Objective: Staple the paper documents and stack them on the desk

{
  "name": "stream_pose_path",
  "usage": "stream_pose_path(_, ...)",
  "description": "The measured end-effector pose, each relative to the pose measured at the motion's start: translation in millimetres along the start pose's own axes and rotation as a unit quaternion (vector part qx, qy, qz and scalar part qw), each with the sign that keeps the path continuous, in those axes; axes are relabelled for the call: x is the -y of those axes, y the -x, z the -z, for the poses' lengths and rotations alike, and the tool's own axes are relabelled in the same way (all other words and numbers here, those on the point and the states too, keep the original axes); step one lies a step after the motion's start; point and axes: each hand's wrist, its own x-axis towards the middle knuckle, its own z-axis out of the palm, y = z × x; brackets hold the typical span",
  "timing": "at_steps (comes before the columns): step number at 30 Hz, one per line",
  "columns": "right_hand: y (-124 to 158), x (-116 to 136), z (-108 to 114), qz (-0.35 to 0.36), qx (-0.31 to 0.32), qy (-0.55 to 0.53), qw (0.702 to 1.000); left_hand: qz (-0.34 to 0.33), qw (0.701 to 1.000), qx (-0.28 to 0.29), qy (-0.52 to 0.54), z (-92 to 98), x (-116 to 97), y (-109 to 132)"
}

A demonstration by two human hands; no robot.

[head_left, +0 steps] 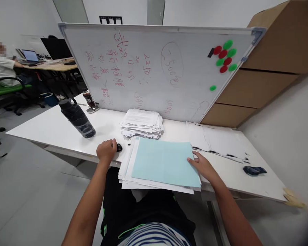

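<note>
A pale blue sheet (164, 162) lies on top of a loose stack of white paper (127, 171), which juts over the desk's front edge above my lap. At the stack's right edge is my right hand (201, 165), thumb on the blue sheet and fingers at the side and partly beneath, gripping it. My left hand (106, 150) is closed in a fist on the desk, left of the paper. A small black object (119, 147) shows right beside its fingers; whether the hand holds it is hidden. Behind the blue sheet sits a thicker pile of printed pages (142, 123).
A dark water bottle (77, 118) stands on the white desk (51, 119) at left. Behind rises a whiteboard (149, 68) with red writing and magnets. Cardboard boxes (277, 41) are stacked at right. A dark folded item (254, 170) lies near the right end. Another person sits far left.
</note>
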Motion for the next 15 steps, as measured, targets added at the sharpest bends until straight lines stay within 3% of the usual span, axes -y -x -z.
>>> stream_pose_path(4, -9.3, -11.8, 10.2, -0.002, -0.116, 0.236, 0.965, -0.013, 1.0, -0.011, -0.011, -1.0, 1.3, -0.2)
stream_pose_path(9, -49.8, -20.2, 33.0, 0.04, -0.269, 0.29, 0.918, -0.004, 1.0, -0.023, -0.016, -3.6, 2.7, -2.3)
stream_pose_path(11, -70.4, -25.2, 40.1, 0.046, -0.267, 0.315, 0.91, 0.007, 1.0, -0.015, -0.024, -6.3, 2.2, -5.6)
stream_pose_path(15, -99.6, -37.6, 41.9, -0.017, -0.219, 0.299, 0.928, 0.039, 0.998, 0.003, -0.052, -9.7, -1.0, -9.3)
